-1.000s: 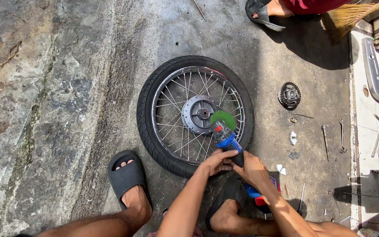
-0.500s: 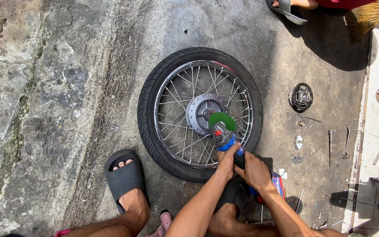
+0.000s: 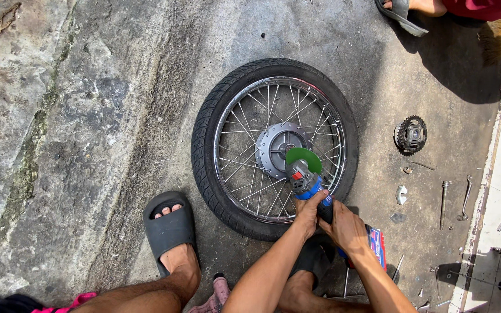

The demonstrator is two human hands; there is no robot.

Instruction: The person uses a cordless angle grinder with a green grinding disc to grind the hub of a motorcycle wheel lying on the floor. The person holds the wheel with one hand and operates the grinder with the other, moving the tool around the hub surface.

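Rough grey concrete floor (image 3: pixel 88 116) | wheel (image 3: pixel 204 124) lies flat mid-floor; grinder (image 3: pixel 307 184) over its hub (image 3: pixel 273 152) | left hand (image 3: pixel 308 211), right hand (image 3: pixel 348 229) — both grip it tight | looks heavy, hard — hold the body

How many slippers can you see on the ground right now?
2. One dark slipper is on the person's own foot, left of the wheel. Another slipper is on a second person's foot at the top edge. More may be hidden under the arms.
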